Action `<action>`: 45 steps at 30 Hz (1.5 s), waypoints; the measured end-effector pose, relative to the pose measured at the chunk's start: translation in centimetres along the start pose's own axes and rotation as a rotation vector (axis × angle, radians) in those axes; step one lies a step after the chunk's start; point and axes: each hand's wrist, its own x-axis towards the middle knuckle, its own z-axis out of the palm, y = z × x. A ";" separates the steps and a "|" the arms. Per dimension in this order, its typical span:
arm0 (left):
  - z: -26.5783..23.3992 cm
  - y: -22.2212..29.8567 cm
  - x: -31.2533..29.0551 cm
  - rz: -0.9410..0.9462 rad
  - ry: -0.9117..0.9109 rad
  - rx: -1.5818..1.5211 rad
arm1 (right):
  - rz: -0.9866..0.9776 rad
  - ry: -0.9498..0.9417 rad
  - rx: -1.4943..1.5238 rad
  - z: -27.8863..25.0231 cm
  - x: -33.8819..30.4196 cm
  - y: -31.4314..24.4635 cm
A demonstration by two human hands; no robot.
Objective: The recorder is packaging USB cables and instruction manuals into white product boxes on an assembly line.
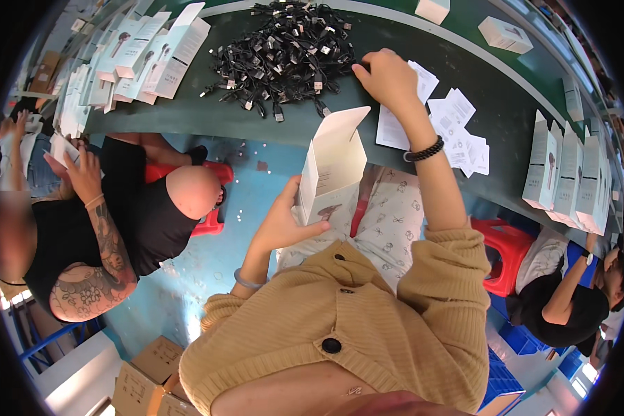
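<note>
My left hand [288, 220] grips a white carton [333, 173] from the side, thumb across its front. The carton's top flap stands up, and its inside shows pale walls; I hold it over my lap at the table's edge. My right hand [388, 78] reaches over the table to the right edge of a heap of black USB cables [284, 55]. Its fingers are curled, thumb and index close together beside the cables. Whatever lies between them is too dark to make out. White printed leaflets [454, 121] lie spread beneath and beside my right wrist.
White cartons stand in rows at the left [166, 59] and right [555, 166] of the dark green table [492, 76]. Two more boxes rest at the far side. A person [90, 229] sits to my left holding something white; another person [568, 298] sits at right. Brown cardboard boxes [142, 381] are behind.
</note>
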 end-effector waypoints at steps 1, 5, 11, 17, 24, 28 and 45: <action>-0.1 -0.1 -0.2 0.015 0.027 0.003 | 0.015 -0.010 0.007 0.6 0.2 -0.5; -0.3 -0.1 -0.2 0.019 0.071 -0.030 | 0.134 -0.029 0.074 -0.9 0.3 -0.5; -0.7 -0.9 0.3 0.013 0.038 0.052 | 0.050 0.188 0.669 -12.3 -7.7 -1.9; 1.3 -0.7 1.7 0.015 -0.104 0.125 | -0.423 -0.104 0.512 -15.5 -13.1 -4.0; 5.9 1.6 3.2 -0.062 -0.229 -0.167 | -0.079 0.167 0.567 -15.6 -17.9 -0.8; 12.4 5.2 5.4 0.064 -0.231 -0.181 | 0.147 0.138 0.531 -12.7 -21.9 -1.3; 9.2 0.3 5.3 -0.058 -0.232 -0.224 | 0.506 0.038 -0.241 -18.9 -14.4 16.3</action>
